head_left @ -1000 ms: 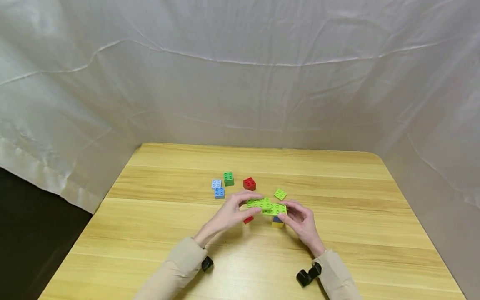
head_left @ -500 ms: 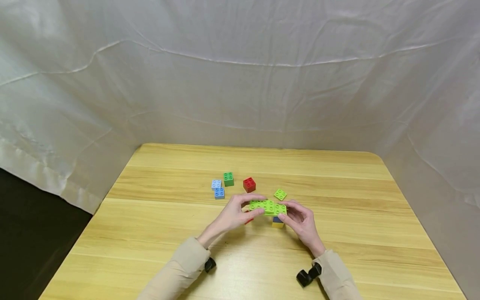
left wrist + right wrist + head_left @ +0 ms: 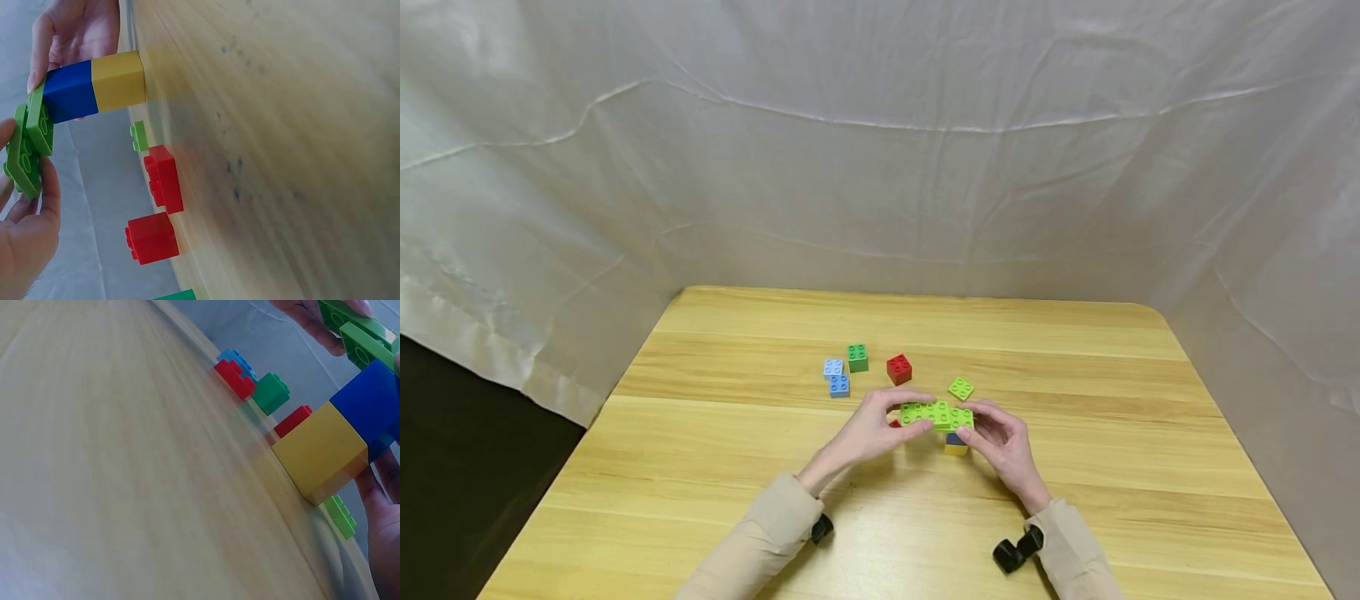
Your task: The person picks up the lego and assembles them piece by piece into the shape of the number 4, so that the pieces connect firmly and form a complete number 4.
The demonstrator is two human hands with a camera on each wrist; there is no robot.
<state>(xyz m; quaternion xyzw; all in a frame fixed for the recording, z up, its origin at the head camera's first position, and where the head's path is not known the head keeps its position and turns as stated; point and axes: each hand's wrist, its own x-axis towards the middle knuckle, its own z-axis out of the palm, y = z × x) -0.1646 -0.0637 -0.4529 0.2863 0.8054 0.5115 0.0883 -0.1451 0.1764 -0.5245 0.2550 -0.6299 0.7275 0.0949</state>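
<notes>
In the head view my left hand [image 3: 874, 431] pinches a long lime green toy brick [image 3: 925, 413] between thumb and fingers. Its right end overlaps the top of a second long lime green brick [image 3: 962, 419], which my right hand [image 3: 1006, 448] grips at the right end. That lower one sits on a blue brick [image 3: 70, 92], stacked on a yellow brick [image 3: 119, 81] that stands on the table. Seen from the left wrist, both lime green bricks lie face to face and jut out past the blue one. My fingers hide part of the upper brick.
Behind my hands lie a red brick [image 3: 898, 369], a green brick [image 3: 857, 358], a light blue brick [image 3: 832, 368], a blue brick [image 3: 839, 387] and a small lime green brick [image 3: 960, 389]. A flatter red brick [image 3: 165, 178] is mostly hidden behind my left hand in the head view.
My left hand has shifted slightly right and nearer with its lime green brick, which now covers more of the lower one and lines up with it. The right hand stays in place.
</notes>
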